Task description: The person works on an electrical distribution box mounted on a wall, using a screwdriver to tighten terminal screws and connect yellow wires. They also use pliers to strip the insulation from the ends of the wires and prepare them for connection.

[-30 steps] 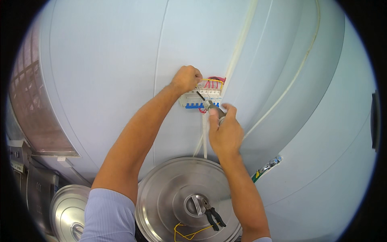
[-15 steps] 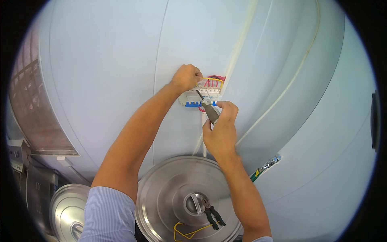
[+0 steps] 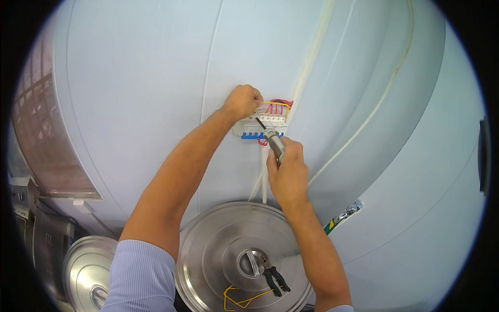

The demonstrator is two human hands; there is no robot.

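A white breaker box (image 3: 262, 126) with blue switches and red and yellow wires is sitting on the pale wall (image 3: 130, 78). The right hand (image 3: 287, 169) at 5 o'clock is gripping a screwdriver (image 3: 271, 138), tip at the box. The left hand (image 3: 242, 101) at 11 o'clock is pinching the wires. Below, pliers (image 3: 274, 275) are lying on a steel lid (image 3: 218, 249)
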